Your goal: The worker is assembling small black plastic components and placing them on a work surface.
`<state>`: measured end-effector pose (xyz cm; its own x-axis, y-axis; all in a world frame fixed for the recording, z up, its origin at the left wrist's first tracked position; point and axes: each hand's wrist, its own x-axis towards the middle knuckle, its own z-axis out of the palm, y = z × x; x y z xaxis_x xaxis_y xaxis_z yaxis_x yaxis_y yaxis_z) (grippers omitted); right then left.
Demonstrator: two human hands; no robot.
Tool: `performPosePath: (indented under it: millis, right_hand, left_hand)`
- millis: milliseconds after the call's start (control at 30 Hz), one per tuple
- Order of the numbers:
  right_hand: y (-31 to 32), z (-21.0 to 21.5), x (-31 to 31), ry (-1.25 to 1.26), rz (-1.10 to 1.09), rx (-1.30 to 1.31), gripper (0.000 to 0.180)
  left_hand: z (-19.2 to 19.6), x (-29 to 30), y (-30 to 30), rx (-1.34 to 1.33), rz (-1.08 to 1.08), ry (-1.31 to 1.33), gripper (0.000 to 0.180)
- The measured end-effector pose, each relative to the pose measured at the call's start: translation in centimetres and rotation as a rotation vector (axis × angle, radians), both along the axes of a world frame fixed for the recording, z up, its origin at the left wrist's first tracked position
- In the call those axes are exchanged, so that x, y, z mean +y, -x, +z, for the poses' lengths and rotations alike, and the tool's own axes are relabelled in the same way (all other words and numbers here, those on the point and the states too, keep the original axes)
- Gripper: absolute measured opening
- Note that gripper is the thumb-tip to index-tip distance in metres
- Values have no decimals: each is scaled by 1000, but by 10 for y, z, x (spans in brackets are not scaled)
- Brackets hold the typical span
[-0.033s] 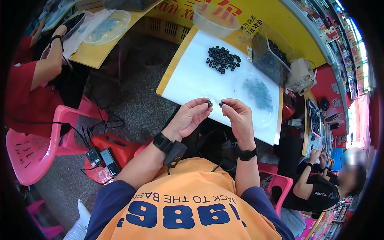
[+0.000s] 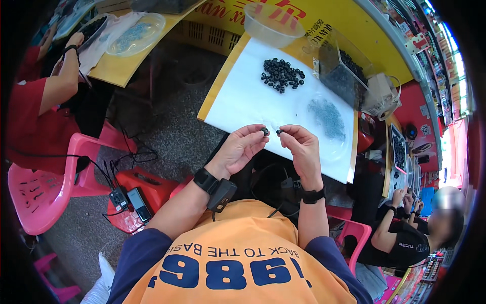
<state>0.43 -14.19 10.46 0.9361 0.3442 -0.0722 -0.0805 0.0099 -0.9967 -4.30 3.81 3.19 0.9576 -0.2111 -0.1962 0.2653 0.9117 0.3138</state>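
Between thumb and forefinger, my left hand (image 2: 240,151) pinches a small black round part (image 2: 265,131), its inner side turned partly toward my right hand. Opposite it, my right hand (image 2: 304,153) pinches a tiny dark piece (image 2: 279,131), too small to name. The two pieces are close but apart, over the near edge of a white-covered table (image 2: 233,96). Farther back lies a loose pile of small black round parts (image 2: 281,76). To the right, a shallow clear tray (image 2: 349,147) holds many tiny bluish pieces (image 2: 326,119).
A clear bowl (image 2: 273,33) and a clear bin (image 2: 336,76) with black parts stand at the table's back. People sit at left and right. A pink chair (image 2: 50,187) and a red stool (image 2: 144,180) with cabled devices are at my left.
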Motion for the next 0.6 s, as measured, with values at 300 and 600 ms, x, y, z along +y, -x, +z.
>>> performPosePath:
  millis: [300, 600]
  right_hand:
    - [18, 15, 17, 286, -45, -203, 13]
    - [22, 7, 17, 322, -67, -245, 13]
  left_hand:
    - [0, -3, 2, -35, -22, -62, 23]
    - [2, -4, 0, -77, 31, -217, 24]
